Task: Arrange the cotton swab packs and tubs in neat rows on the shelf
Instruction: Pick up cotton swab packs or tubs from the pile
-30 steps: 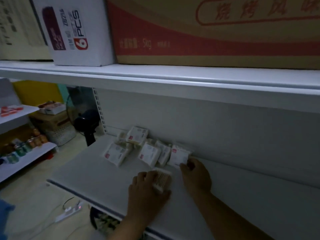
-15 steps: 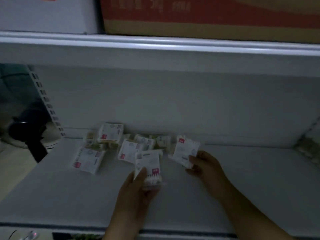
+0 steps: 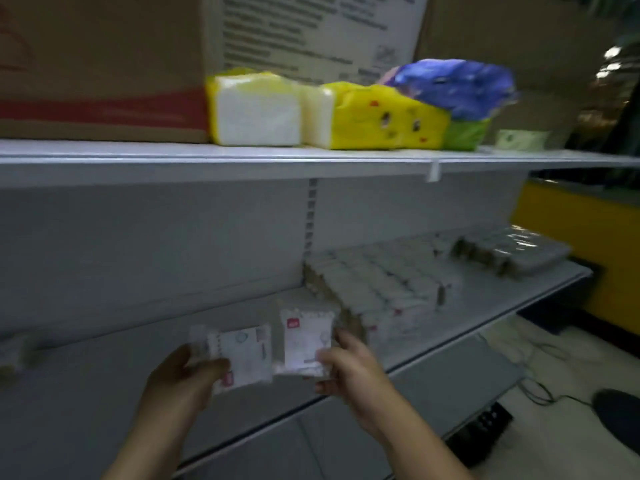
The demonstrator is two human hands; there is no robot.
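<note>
Vs 0.5 s ago: view swung right, loose pile out of sight, both packs now held over the shelf (image 3: 76, 407) just left of the stacked rows (image 3: 388, 289). L hand (image 3: 183, 375) grips one swab pack (image 3: 244, 356), thumb across its front. R hand (image 3: 349, 367) pinches the other pack (image 3: 306, 337) at its lower right edge.

The left forearm (image 3: 152, 441) runs up from the bottom edge left of centre; the right forearm (image 3: 412, 434) slants in from the lower right. The left hand (image 3: 183, 375) sits low and centre-left, its thumb curled across the front of a cotton swab pack (image 3: 244, 358) it grips. The right hand (image 3: 351, 370), just right of centre, pinches a second cotton swab pack (image 3: 304, 336) near its lower right corner, fingers curled. Blur softens both hands
</note>
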